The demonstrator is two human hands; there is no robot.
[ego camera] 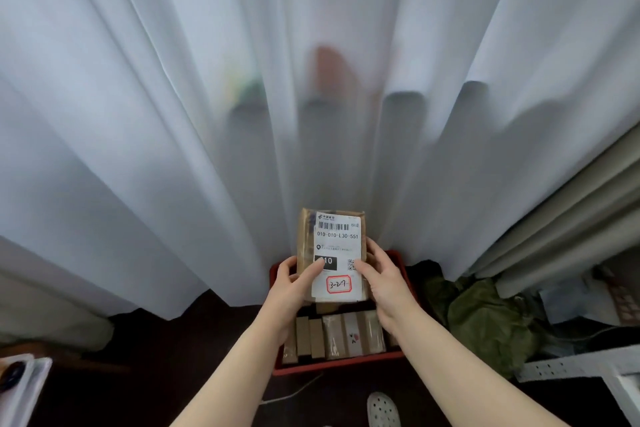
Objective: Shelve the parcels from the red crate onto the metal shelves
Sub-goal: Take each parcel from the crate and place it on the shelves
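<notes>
I hold a brown cardboard parcel (pixel 333 253) with a white shipping label, marked "3-2-7" in a red box, upright above the red crate (pixel 337 367). My left hand (pixel 294 282) grips its left edge with the thumb on the label. My right hand (pixel 381 279) grips its right edge. Inside the crate several brown parcels (pixel 337 334) stand on edge in a row. The metal shelf (pixel 568 366) shows only as a grey perforated rail at the lower right.
A white sheer curtain (pixel 242 114) hangs right behind the crate. A green bundle of cloth (pixel 485 319) lies on the dark floor to the crate's right. My white shoe (pixel 382 409) and a white cable (pixel 294 392) are in front of the crate.
</notes>
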